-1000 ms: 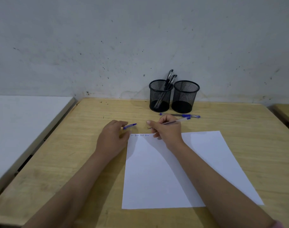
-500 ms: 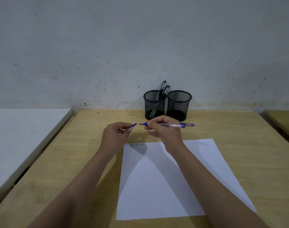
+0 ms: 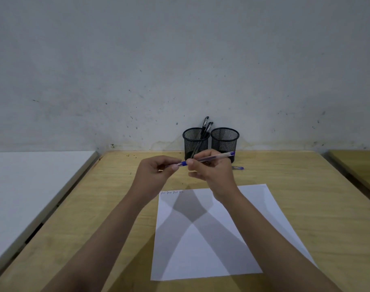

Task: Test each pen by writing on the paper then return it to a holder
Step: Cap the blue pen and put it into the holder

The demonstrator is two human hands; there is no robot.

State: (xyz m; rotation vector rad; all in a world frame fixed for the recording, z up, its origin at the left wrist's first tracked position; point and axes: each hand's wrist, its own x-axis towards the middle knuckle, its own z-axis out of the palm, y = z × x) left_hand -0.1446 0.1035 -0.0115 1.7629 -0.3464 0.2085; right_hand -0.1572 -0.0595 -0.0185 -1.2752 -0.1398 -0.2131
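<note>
My right hand [image 3: 213, 171] holds a clear pen with blue ends [image 3: 211, 158] above the table, tip pointing left. My left hand [image 3: 156, 173] pinches the pen's cap at that tip, so the two hands meet over the wood. Below them lies a white paper [image 3: 232, 239] with a short row of scribbles at its top left. Two black mesh holders stand by the wall: the left holder [image 3: 195, 142] has black pens leaning in it, the right holder [image 3: 225, 140] looks empty. Another blue pen [image 3: 237, 168] lies on the table behind my right hand.
The wooden table [image 3: 306, 197] runs to a grey wall at the back. A white surface [image 3: 32, 186] adjoins on the left across a gap. Another wooden table edge [image 3: 365, 165] shows at the far right.
My right hand lifted the pen off the paper and turned it level. My left hand rose with the cap and brought it onto the pen's tip.
</note>
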